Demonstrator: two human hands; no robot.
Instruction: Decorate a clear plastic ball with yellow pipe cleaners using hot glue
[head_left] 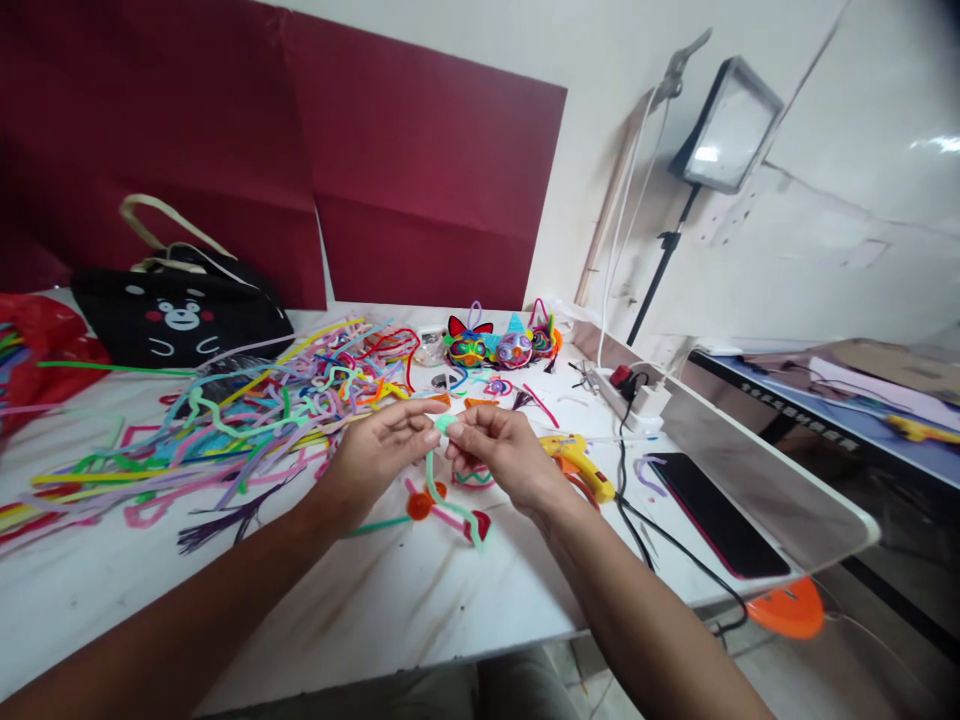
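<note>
A mint green pipe cleaner (435,480) is pinched between my two hands over the front of the table. Its upper end looks coiled into a small flat piece at my fingertips, and a loose tail hangs down. My left hand (382,445) grips the coil from the left with thumb and fingers. My right hand (499,450) pinches it from the right. Below lie a pink pipe cleaner (448,517), an orange coil (418,503) and a dark red coil (478,524). Just past my right hand lies a yellow glue gun (581,465).
A heap of colourful pipe cleaners (247,430) spreads across the left. Finished fuzzy ornaments (487,348) stand at the back. A black bag (180,315) leans by the red backing. On the right are a power strip (630,400), cables and a phone (716,515).
</note>
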